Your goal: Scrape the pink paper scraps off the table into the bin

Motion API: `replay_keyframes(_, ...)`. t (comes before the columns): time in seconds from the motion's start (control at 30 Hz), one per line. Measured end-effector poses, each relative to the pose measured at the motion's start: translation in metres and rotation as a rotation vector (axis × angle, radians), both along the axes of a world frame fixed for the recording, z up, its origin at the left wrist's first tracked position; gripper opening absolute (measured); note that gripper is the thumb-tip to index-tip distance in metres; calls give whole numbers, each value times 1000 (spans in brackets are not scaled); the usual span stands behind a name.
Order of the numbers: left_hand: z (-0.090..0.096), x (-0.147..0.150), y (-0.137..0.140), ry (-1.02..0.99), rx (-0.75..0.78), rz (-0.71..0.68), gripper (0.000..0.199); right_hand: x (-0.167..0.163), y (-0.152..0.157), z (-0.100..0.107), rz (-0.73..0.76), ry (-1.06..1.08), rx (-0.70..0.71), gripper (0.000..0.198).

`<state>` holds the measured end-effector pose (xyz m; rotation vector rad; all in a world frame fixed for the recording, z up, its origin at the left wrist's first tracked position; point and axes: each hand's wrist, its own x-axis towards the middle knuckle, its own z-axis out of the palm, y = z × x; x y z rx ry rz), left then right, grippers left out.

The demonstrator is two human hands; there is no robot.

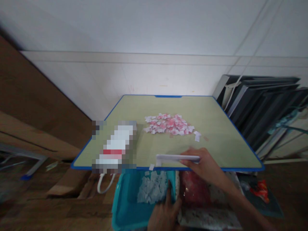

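My right hand point(201, 162) is closed around a white tool point(173, 158) with a long straight handle and a short head turned down at its left end. It is held level just above the front edge of the folding table point(231, 141). Small white paper pieces point(151, 167) lie by that edge, under the tool's head. Below, a teal plastic basin point(116, 200) holds a heap of pale paper scraps point(152, 187). My left hand point(165, 213) grips the basin's right rim, its index finger stretched along the inner side. A pile of pink and white paper pieces point(169, 124) lies mid-table.
A blurred-out white box-like item point(117, 141) stands at the table's left, with a white loop point(102, 189) hanging below. Red plastic-wrapped material point(193, 189) sits right of the basin. Dark flat panels point(260, 99) lean at the right; large brown boards point(36, 86) are at the left.
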<state>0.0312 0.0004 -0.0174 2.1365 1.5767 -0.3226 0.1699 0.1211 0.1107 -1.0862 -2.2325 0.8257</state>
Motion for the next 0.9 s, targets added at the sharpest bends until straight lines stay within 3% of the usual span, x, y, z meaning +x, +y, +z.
replay_keyframes(0.13,0,0,0,6,-13,-5,91,-6,-4,2,81,8,-31,17)
replay_keyframes(0.3,0,0,-1,10,5,-17,91,-11,-2,-6,-29,15,39,18)
replay_keyframes(0.5,-1,0,-1,1,5,-1,96,-12,-3,-4,119,94,-49,18)
replay_keyframes(0.6,-3,-2,0,-34,26,-6,96,13,3,2,-47,161,-45,18)
replay_keyframes(0.77,-2,-3,0,-36,12,0,90,94,12,1,-484,124,-77,25)
replay_keyframes(0.9,2,-2,0,-28,-5,10,87,143,5,-10,-655,104,-163,29)
